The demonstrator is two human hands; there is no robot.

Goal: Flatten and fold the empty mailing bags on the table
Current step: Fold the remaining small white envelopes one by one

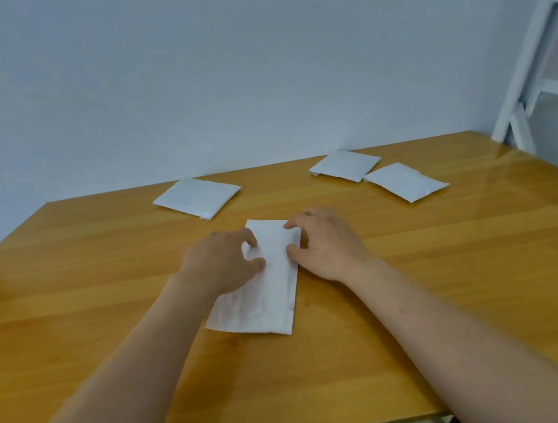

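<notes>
Mailing bag (262,292), white, unfolded: lies flat near the centre of the wooden table (448,262), long axis running away from the person, far end tilted slightly right. No legible print or label. Left hand (221,265): fingers curled, tips pressing the bag's left edge. Right hand (325,241): forefinger and thumb touching the right edge, spread narrowly. Three folded bags at the far side: one left (197,197), two right (345,165), (405,181), touching. White frame (530,57) beyond.
</notes>
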